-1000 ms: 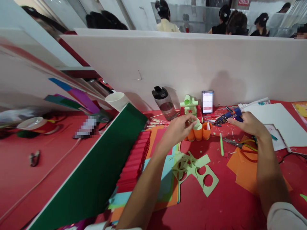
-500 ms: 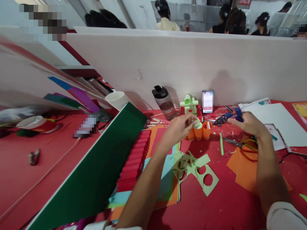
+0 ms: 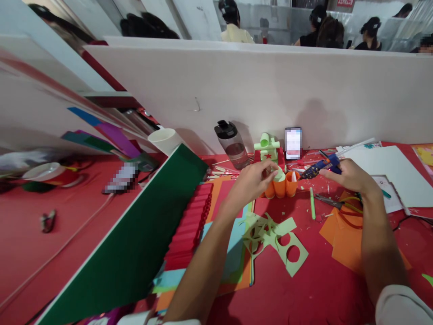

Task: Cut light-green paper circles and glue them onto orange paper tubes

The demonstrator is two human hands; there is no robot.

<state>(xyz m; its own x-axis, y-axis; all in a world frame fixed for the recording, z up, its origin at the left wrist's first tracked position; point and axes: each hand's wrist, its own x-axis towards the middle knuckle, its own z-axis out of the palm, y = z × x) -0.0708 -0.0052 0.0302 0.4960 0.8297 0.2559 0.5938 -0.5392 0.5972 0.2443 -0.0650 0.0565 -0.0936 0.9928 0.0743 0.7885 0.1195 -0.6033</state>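
Observation:
My right hand (image 3: 352, 175) is wrapped round a dark blue glue gun (image 3: 321, 166). Its nozzle points left, at the rim of the rightmost tube in a row of orange paper tubes (image 3: 291, 187); whether it touches is unclear. My left hand (image 3: 255, 178) reaches over the row's left end, fingers bent together at a pale green paper piece (image 3: 279, 175) on top of a tube. What lies between those fingertips is hidden. Just behind stands a pale green and red paper model (image 3: 268, 146) with a red star.
Cut green paper scraps (image 3: 292, 253) lie in front. Scissors (image 3: 329, 201), a green stick (image 3: 312, 203) and orange sheets (image 3: 345, 239) are at right. A bottle (image 3: 233, 146) and phone (image 3: 293, 143) stand by the white partition (image 3: 270, 85). A green board (image 3: 135, 243) slants at left.
The glue gun and my right hand have shifted very slightly left, toward the rightmost tube. My left hand stays nearly in place.

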